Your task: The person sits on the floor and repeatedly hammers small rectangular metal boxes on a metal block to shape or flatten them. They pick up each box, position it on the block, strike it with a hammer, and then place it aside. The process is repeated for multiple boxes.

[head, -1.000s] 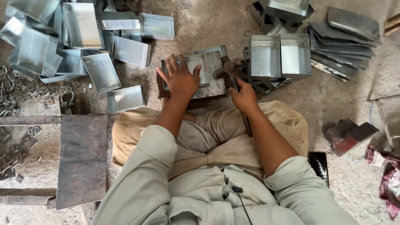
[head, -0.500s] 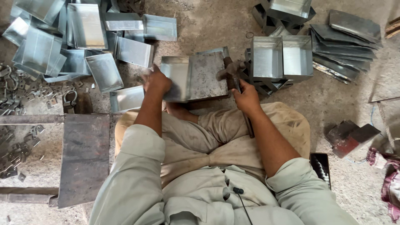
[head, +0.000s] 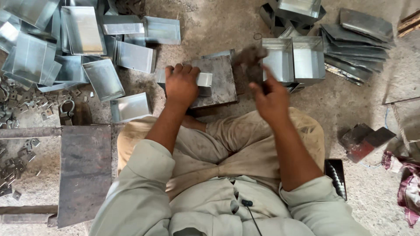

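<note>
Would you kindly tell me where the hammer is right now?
In the head view the hammer is raised in the right hand, just right of the metal block and left of the open tin boxes.
</note>
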